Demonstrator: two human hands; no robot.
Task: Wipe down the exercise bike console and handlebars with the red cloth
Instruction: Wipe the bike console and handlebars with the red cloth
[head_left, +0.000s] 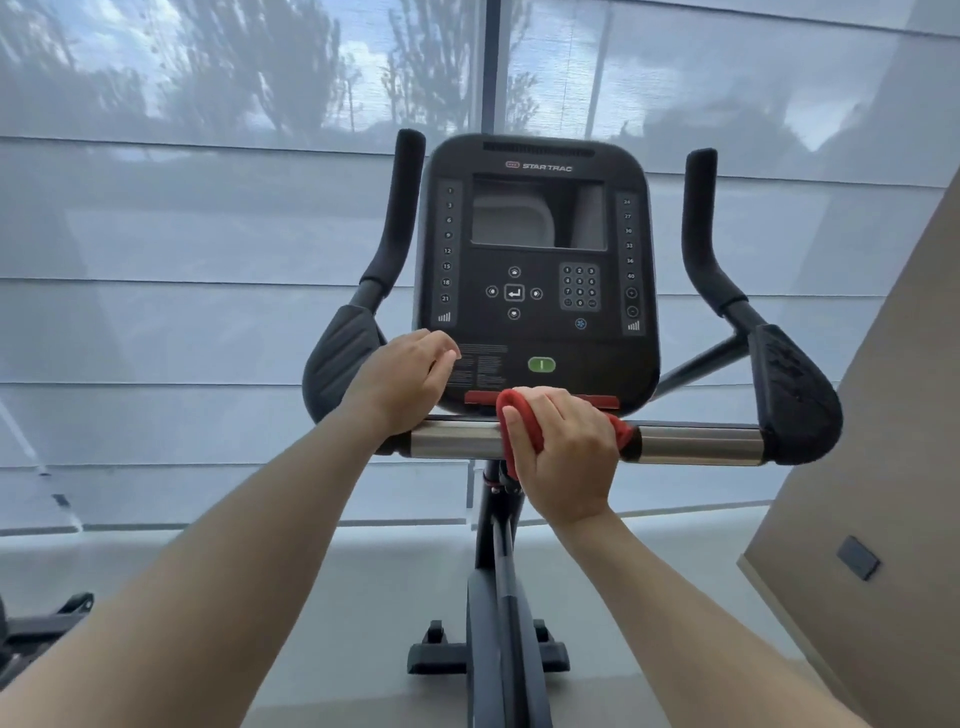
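Two hands work – right hand (563, 452) clamps red cloth (519, 415) around handlebar (696, 444), left hand (410, 382) loosely curled, holding nothing

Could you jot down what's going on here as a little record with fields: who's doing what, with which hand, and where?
activity: wiping an exercise bike
right hand: grips red cloth wrapped around the steel bar
left hand: rests at the console's lower left edge, no cloth
console screen: dark, off
handlebars: black, upright either side of the console
backdrop: window blinds
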